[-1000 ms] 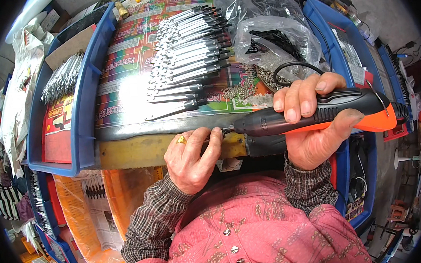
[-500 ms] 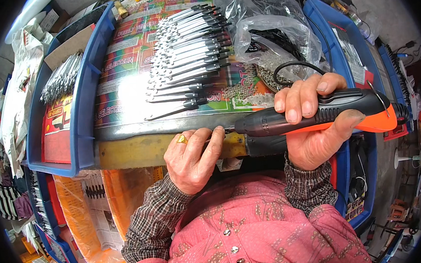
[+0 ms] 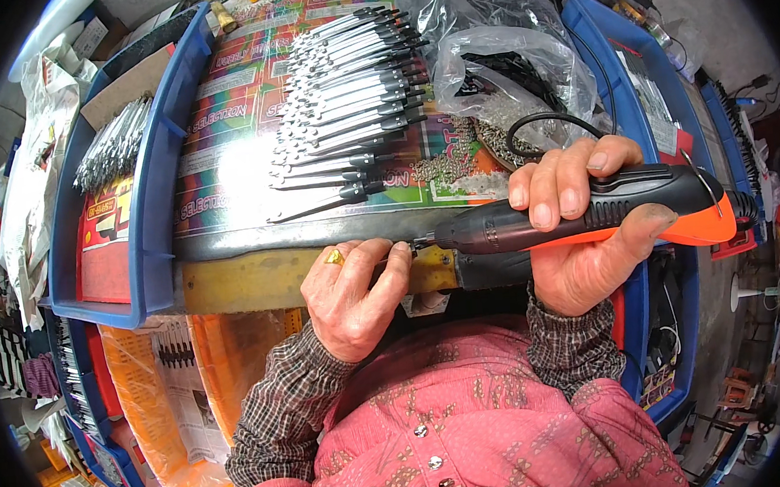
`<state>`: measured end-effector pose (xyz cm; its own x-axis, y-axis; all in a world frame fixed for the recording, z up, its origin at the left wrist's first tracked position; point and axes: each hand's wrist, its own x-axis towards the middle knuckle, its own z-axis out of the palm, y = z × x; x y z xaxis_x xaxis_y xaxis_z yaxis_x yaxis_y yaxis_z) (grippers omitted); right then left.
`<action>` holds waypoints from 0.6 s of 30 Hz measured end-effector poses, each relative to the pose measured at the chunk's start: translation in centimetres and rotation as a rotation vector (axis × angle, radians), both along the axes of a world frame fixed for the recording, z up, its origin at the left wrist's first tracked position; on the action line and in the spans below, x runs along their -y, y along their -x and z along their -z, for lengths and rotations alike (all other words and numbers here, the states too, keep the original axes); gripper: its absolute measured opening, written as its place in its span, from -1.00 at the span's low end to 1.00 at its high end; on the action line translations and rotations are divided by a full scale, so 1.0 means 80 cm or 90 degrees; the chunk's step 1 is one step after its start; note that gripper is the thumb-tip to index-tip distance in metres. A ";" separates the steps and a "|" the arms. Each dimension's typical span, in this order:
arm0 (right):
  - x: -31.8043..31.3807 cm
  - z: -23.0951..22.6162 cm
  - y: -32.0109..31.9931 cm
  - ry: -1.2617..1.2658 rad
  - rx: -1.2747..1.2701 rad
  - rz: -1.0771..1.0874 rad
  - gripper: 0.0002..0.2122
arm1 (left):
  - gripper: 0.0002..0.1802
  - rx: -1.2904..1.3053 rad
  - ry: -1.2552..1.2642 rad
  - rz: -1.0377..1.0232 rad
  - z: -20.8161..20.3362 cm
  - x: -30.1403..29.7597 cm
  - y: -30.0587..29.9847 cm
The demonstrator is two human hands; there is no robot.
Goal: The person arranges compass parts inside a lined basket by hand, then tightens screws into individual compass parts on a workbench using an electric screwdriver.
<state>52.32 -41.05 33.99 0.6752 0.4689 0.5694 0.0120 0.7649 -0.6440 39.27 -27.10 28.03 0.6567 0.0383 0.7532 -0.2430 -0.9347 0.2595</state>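
Observation:
My right hand [image 3: 575, 271] is wrapped round a black and orange electric screwdriver [image 3: 487, 229], held level with its tip toward the left. At that tip, my left hand [image 3: 350, 299], with a gold ring, pinches a small dark piece mostly hidden by the fingers. Both hands are at the front edge of the bench, above its yellow strip [image 3: 239, 283]. Beyond them lies a row of slim silver pieces with black ends [image 3: 345, 111], side by side on a colourful printed sheet [image 3: 222, 169]. Tiny metal screws [image 3: 444, 169] are heaped to their right.
A clear plastic bag [image 3: 492, 19] with black parts lies at the back right. A blue tray [image 3: 155, 178] on the left holds more slim metal pieces [image 3: 116, 145]; another blue tray [image 3: 607, 47] stands right. The screwdriver's black cable [image 3: 610, 92] loops behind. An orange basket [image 3: 143, 396] sits below left.
My left hand has shifted very slightly left, and a little more of the screwdriver's tip shows. My right hand and the screwdriver stay in place.

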 end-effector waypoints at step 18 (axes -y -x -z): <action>0.002 0.000 -0.001 -0.003 -0.002 -0.007 -0.49 | -0.62 -0.014 -0.007 0.015 0.005 -0.001 0.001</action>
<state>52.40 -41.21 34.00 0.6714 0.4735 0.5701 0.0018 0.7682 -0.6402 39.22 -26.98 27.61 0.6736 0.0147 0.7389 -0.2594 -0.9315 0.2550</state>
